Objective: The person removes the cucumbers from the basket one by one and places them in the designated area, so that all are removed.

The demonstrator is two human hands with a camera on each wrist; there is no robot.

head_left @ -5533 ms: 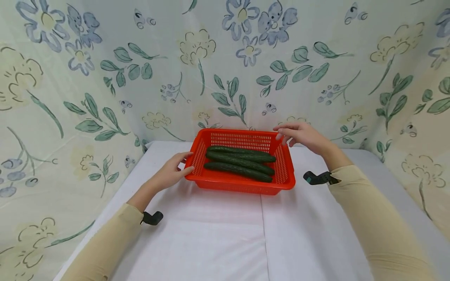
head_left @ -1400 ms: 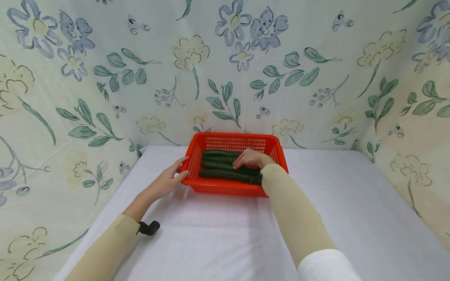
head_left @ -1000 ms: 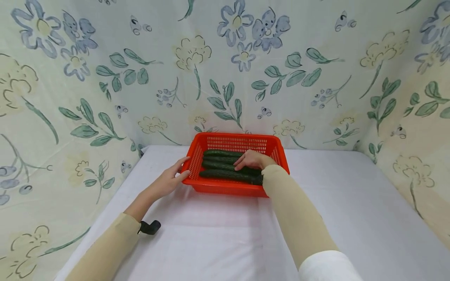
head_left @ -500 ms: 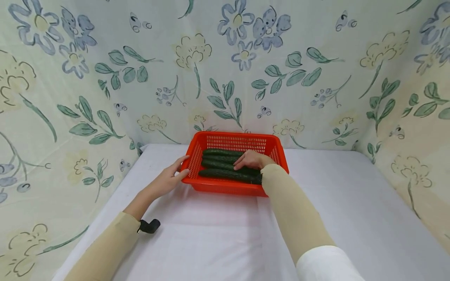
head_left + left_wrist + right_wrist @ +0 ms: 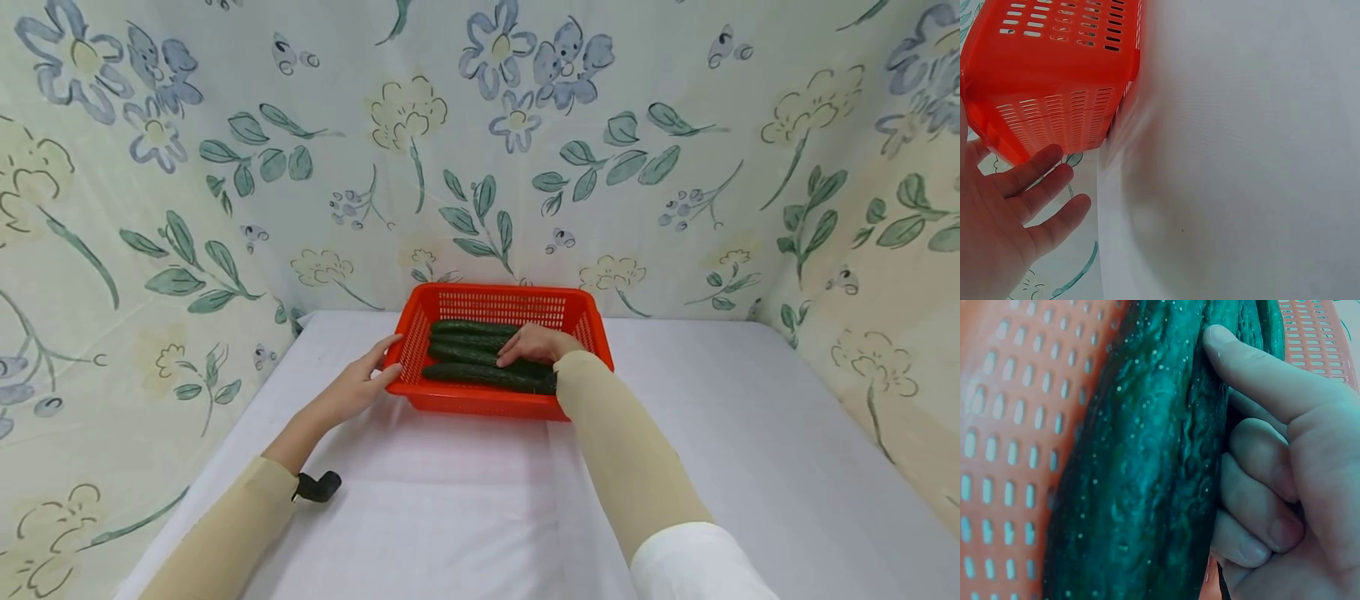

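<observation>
Several long dark-green cucumbers point(image 5: 480, 375) lie side by side in a red perforated plastic basket point(image 5: 491, 404). My left hand point(image 5: 348, 390) is at the basket's left rim, thumb in front and fingers behind; in the left wrist view its spread, nearly straight fingers point(image 5: 1054, 169) lie along the outside wall. My right hand point(image 5: 540, 343) reaches in over the right half of the cucumbers. Its thumb tip rests on a middle cucumber point(image 5: 1210, 381), and thumb and forefinger seem to pinch it. The other fingers curl toward the palm. The cucumbers' right ends are hidden beneath my hand and sleeve.
The basket stands near the back of a table with a white cloth point(image 5: 442, 517). A floral curtain point(image 5: 480, 167) hangs close behind it and along both sides. A black wrist camera point(image 5: 318, 486) is strapped below the left hand.
Over the full span, my right hand moved from the basket's right rim down and left onto the cucumbers. It has stayed there for the last second or so; the left hand keeps its place.
</observation>
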